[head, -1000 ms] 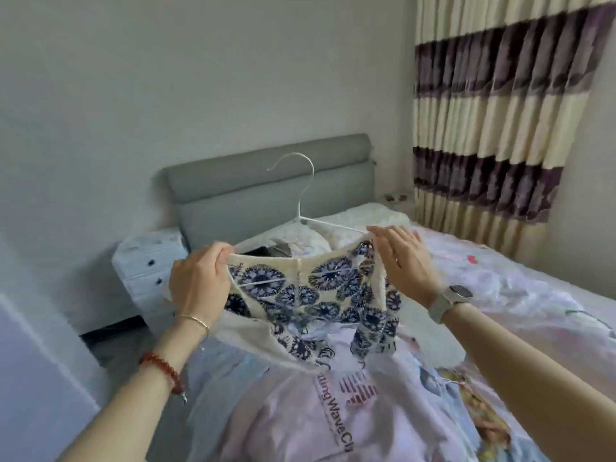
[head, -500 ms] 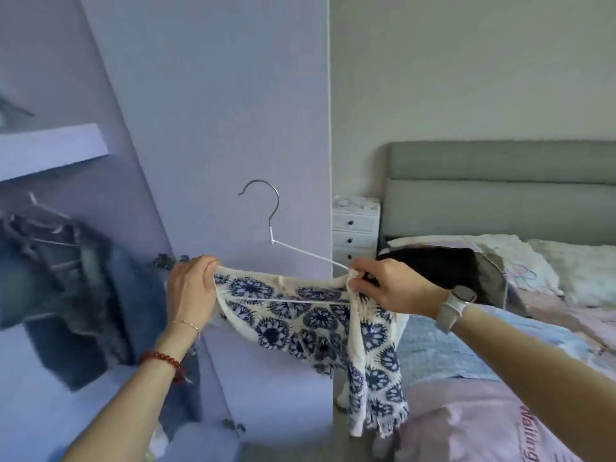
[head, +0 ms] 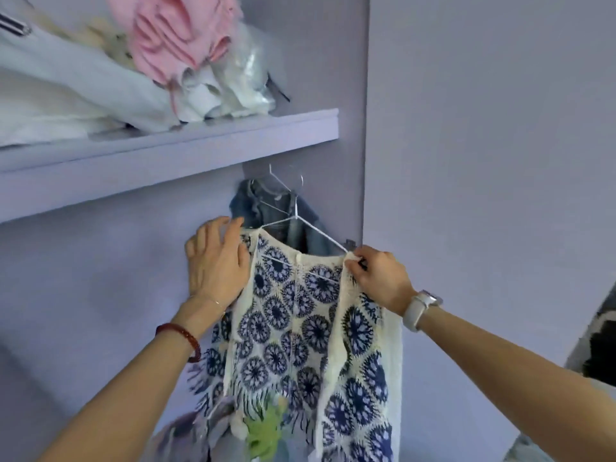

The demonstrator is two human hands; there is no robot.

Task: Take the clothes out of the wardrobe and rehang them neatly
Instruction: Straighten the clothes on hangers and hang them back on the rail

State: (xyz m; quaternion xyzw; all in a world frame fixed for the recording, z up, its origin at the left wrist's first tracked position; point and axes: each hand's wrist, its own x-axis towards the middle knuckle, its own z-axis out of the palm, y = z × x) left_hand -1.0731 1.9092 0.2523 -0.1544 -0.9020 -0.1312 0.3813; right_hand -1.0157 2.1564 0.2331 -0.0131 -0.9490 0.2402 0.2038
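Observation:
A cream crochet top with dark blue flower rounds (head: 300,328) hangs on a white wire hanger (head: 301,223) inside the lilac wardrobe (head: 166,148). The hanger's hook reaches up under the shelf, beside a denim garment (head: 266,208) on another hanger. My left hand (head: 216,261) lies with spread fingers on the top's left shoulder. My right hand (head: 380,278) pinches the top's right shoulder together with the hanger's end. Whether the hook sits on a rail is hidden by the shelf.
The shelf above holds piled white and pink clothes (head: 133,61). A lilac wardrobe panel (head: 483,195) stands at the right. Crumpled clothes, one green (head: 263,431), lie low in the wardrobe. A dark item (head: 600,355) shows at the right edge.
I have turned from the bed to the wardrobe and raised the hanger with the top up under the shelf. The top now hangs down full length.

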